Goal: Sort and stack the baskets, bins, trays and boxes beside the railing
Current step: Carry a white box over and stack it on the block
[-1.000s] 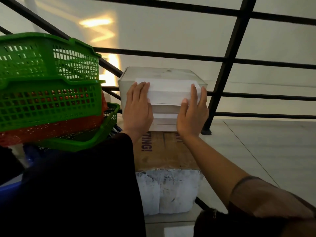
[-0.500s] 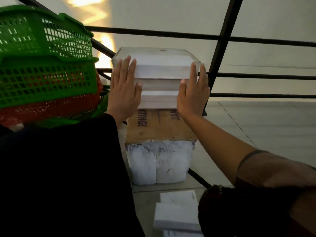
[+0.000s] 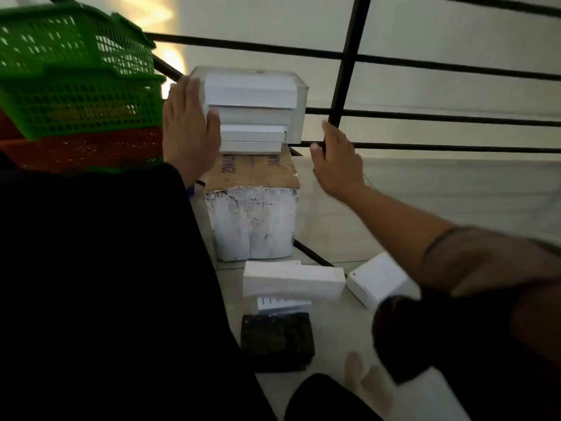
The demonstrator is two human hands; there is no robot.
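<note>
Left hand: your left hand (image 3: 190, 133) is flat, fingers straight and together, palm pressed to the left side of the stack of white boxes (image 3: 252, 117). It's touching, not wrapped round anything.
Right hand: your right hand (image 3: 337, 159) is off to the right of the stack, fingers spread and loose, holding nothing. It's in the air near the lower right corner of the stack, clear of it.
Hands together: well apart, with the whole stack between them.
Stack of white boxes: a few slim white boxes piled up, biggest-looking one at the top, sitting on the cardboard top of the big white box (image 3: 253, 220). It stands right up against the railing (image 3: 349, 68).
Big white box: scuffed white sides, brown flap on top with purple lettering, on the floor.
Baskets: green baskets (image 3: 76, 83) nested on your left, with a red basket (image 3: 85, 150) under them, just beside the stack.
Floor bits: a long white box (image 3: 293, 282) lies in front of the big one, another small white box (image 3: 376, 281) to its right, and a black box (image 3: 276, 340) nearer you. Something white with print sits between the long box and the black one, can't tell what.
Also: your dark sleeve (image 3: 106, 284) covers most of the lower left.
</note>
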